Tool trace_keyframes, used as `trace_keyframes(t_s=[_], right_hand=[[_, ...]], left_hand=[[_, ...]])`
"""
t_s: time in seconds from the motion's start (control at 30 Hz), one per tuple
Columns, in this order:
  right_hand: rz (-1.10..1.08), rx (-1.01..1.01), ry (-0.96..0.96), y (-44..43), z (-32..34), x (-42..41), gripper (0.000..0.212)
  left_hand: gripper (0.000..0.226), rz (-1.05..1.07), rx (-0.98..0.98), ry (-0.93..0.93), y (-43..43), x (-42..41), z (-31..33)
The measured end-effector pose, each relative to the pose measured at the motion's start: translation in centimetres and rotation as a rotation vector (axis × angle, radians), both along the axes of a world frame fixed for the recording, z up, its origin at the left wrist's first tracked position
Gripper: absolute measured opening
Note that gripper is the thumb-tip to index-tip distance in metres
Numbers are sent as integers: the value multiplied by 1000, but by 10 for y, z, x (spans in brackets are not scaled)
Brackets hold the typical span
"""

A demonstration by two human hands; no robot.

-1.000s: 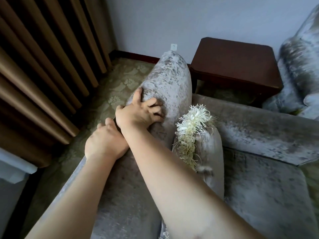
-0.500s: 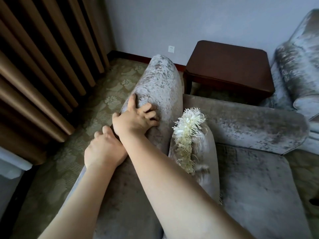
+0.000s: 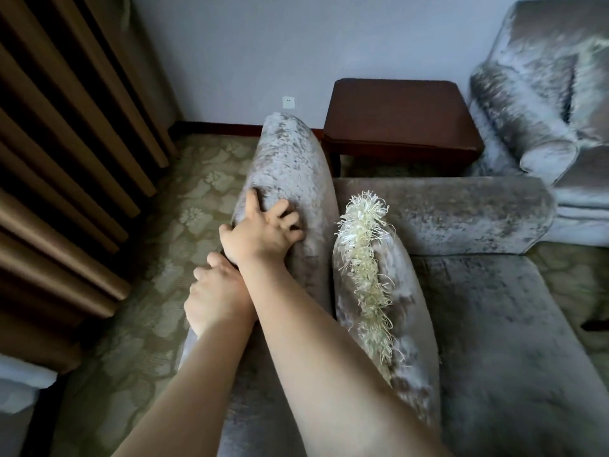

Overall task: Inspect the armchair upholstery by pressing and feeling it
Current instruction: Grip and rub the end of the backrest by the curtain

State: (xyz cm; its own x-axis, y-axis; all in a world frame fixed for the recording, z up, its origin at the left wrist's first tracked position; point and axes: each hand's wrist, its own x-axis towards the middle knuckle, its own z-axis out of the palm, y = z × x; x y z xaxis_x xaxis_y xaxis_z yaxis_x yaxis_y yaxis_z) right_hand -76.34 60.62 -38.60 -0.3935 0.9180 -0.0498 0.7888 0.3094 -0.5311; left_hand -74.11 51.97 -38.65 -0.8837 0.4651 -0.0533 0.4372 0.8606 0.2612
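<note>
Carpet (image 3: 184, 206) strip between curtain (image 3: 66, 159) and armchair (image 3: 290, 166); right hand (image 3: 263, 232) claws its back, left hand (image 3: 217, 291) curls over outer edge.

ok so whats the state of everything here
back: upright, being pressed
right grip: fingers curled, digging into back
left grip: on back's outer edge, fingers hidden
cushion: upright, leaning on back

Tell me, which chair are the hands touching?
The near armchair, the one with the fringed cushion: right hand digs into its fabric, left hand beside it. The other armchair, past the wooden table, is untouched.
</note>
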Motion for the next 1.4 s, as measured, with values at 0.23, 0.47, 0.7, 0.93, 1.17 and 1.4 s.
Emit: trace_keyframes(t_s=[0.23, 0.47, 0.7, 0.93, 1.17, 1.4], right_hand=[[-26, 24, 9, 2, -3, -2, 73], [-16, -4, -10, 13, 0, -9, 76], [-49, -30, -7, 37, 7, -44, 77], [-72, -14, -1, 48, 1, -67, 77], [-97, 16, 6, 44, -4, -67, 77], [-86, 10, 28, 44, -4, -66, 73]], left_hand=[[27, -6, 0, 12, 1, -5, -4], [29, -20, -22, -86, 9, -16, 0], [35, -34, -16, -73, 37, -55, 8], [32, -49, -14, -31, 48, -77, 4], [29, -49, -32, 10, 42, -74, -2], [28, -71, -28, 52, 42, -76, -5]])
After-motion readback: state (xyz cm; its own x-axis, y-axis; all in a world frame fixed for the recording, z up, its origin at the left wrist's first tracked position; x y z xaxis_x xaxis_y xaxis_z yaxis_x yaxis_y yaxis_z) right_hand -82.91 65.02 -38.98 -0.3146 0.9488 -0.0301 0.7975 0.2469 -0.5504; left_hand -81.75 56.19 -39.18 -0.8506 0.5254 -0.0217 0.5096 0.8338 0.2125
